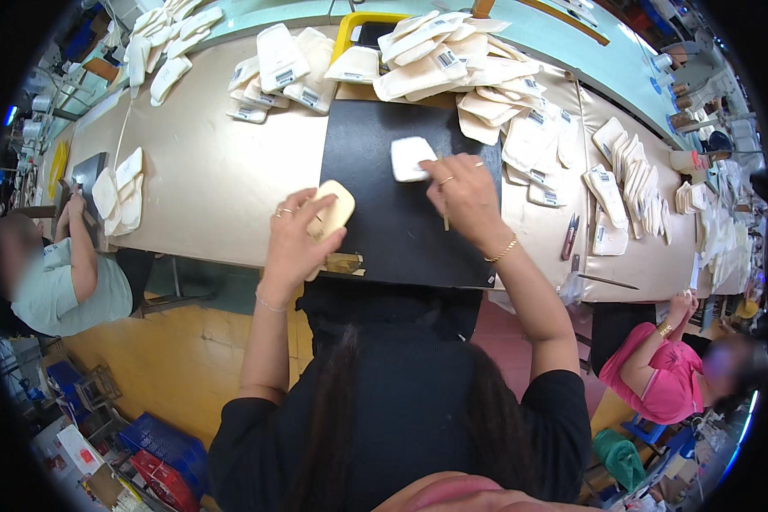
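Centrally, a person's 2 bare hands are working over a black mat (384,230) on a beige-covered table (222,179). The left hand (297,235) is grasping 1 cream rounded pad (343,203) at the mat's left edge; the right hand (468,192) is pinching or pressing the right side of 1 white pad (410,160), the view not settling whether that pad is resting on the mat or hovering just above it. A thin object (446,218) of unclear kind is showing below the right hand. Both handled pads are showing no label on their visible faces, whereas many pads in the heap (427,64) beyond the mat, the stack (283,60) to its left and the pile (533,141) to its right are bearing small labels. Judging from this layout, work is apparently standing partway: these 2 pads are in process, while nothing is revealing which surrounding groups are finished or waiting
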Action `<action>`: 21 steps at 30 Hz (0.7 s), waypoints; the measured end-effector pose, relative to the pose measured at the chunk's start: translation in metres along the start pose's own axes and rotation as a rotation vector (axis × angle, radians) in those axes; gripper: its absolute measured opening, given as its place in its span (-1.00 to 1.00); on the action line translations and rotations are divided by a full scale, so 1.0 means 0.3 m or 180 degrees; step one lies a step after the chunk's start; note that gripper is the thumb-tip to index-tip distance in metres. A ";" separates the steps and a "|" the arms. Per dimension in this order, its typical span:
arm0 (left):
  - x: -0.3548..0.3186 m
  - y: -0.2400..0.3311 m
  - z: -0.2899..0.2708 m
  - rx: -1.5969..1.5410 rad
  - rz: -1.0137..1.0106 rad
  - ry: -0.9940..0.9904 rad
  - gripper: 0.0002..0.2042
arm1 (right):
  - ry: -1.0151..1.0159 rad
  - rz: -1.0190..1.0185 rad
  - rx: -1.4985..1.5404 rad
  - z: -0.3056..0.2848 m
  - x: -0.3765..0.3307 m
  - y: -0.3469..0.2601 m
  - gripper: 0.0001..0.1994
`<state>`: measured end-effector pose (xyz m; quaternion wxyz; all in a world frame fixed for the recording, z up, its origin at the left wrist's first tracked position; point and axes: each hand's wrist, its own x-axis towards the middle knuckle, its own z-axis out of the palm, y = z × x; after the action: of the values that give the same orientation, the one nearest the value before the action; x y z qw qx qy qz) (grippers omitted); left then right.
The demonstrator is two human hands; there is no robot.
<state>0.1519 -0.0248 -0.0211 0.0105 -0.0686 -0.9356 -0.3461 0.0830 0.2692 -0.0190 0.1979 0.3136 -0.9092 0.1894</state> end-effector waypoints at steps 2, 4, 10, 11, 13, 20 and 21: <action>0.015 0.005 -0.021 -0.0201 -0.0050 0.0150 -0.51 | 0.0345 0.0182 0.0042 -0.092 0.022 -0.017 -0.73; 0.033 0.018 -0.037 -0.0395 -0.0076 0.0234 -0.51 | 0.0259 0.0138 -0.0053 -0.187 0.050 -0.005 -0.80; 0.021 0.091 -0.043 -0.0609 0.0199 0.0068 -0.50 | -0.1433 -0.0538 0.0292 -0.075 0.128 -0.005 -0.85; 0.012 0.104 -0.035 -0.0610 0.0317 0.0003 -0.50 | -0.1770 -0.0447 0.0433 -0.023 0.114 -0.026 -0.80; -0.018 0.127 -0.017 -0.0464 0.0363 -0.0225 -0.50 | -0.0767 -0.0112 0.1170 0.028 0.074 -0.026 -0.74; 0.075 0.199 0.137 0.0101 0.1804 -0.0704 -0.47 | 0.0329 0.1863 0.2202 -0.091 -0.158 0.089 -0.75; 0.125 0.207 0.177 0.0250 0.2097 -0.0780 -0.47 | 0.0419 0.2050 0.2277 -0.093 -0.197 0.081 -0.76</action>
<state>0.1248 0.0608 -0.0188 0.0118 -0.4073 -0.8702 -0.2770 0.1169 0.3293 -0.0288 0.0661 0.0520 -0.8235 0.5611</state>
